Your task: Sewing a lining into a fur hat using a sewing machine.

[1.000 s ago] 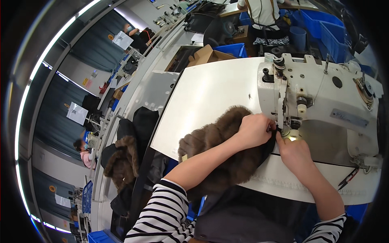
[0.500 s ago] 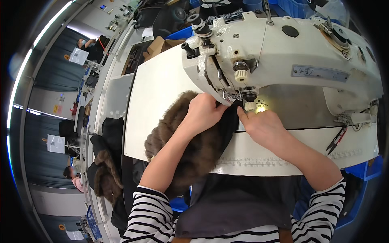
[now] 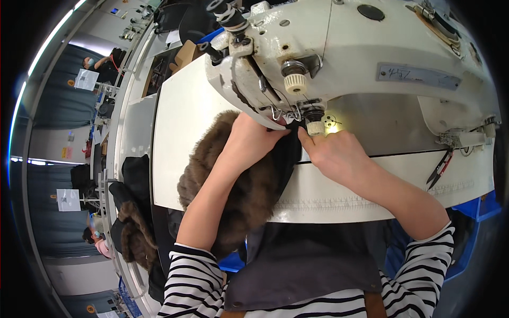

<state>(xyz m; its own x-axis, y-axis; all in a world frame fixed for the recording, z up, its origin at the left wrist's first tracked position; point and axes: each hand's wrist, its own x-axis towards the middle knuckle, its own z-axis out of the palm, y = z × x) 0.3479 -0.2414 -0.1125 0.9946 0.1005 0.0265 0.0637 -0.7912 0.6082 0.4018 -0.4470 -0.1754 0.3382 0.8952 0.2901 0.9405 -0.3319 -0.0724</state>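
A white sewing machine (image 3: 352,45) stands over the table, its small light glowing beside the presser area. Brown fur (image 3: 204,164) with black fabric (image 3: 287,155) along its right side lies left of the needle area and hangs over the table's front edge. My left hand (image 3: 253,139) lies over the fur, its fingers closed on the black fabric just beside the needle area. From the right, my right hand (image 3: 335,155) pinches the fabric's edge, index finger reaching forward and the others curled. The needle and the stitching spot are hidden behind the machine head and my fingers.
Red-and-black thread snips (image 3: 440,168) lie at the table's right. A printed ruler strip (image 3: 339,204) runs along the front edge. Another fur-trimmed black piece (image 3: 139,233) rests at the left. Blue bins (image 3: 480,208) stand below right. Two people work far left.
The whole view has shifted and come closer to the machine, which now appears larger and farther left. Both hands stay at the same spot on the fabric, with little visible movement.
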